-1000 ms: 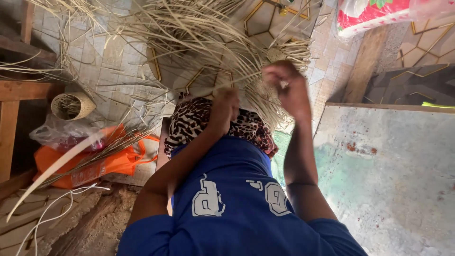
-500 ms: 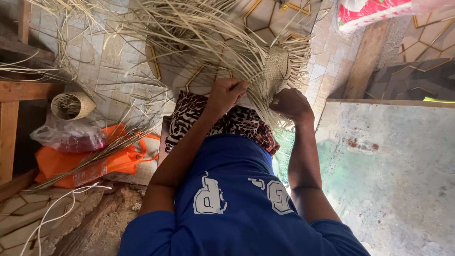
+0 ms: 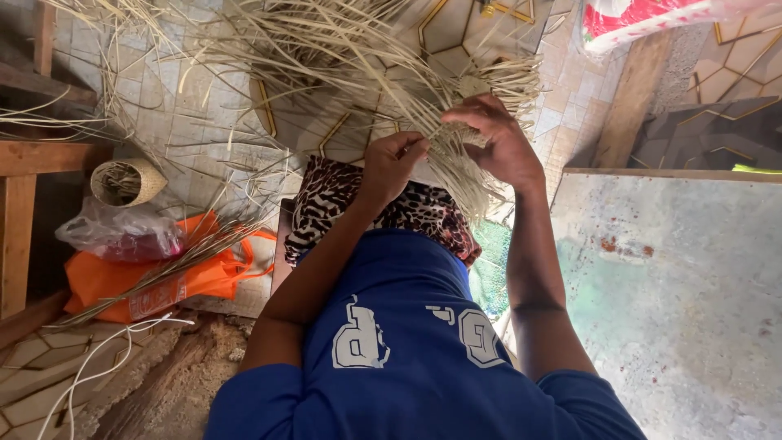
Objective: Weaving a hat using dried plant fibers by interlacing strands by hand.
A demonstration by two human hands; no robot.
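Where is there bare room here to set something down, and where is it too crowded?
Free: the grey slab right of the right hand, bordered by a wooden plank. Crowded: tiled floor ahead under loose straw strips, and left of the left hand, where the orange bag and small woven basket lie.

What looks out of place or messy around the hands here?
Loose pale straw strands lie scattered across the tiled floor, and more trail over the orange bag. Otherwise nothing looks damaged: the left hand and right hand both grip the woven straw bundle.
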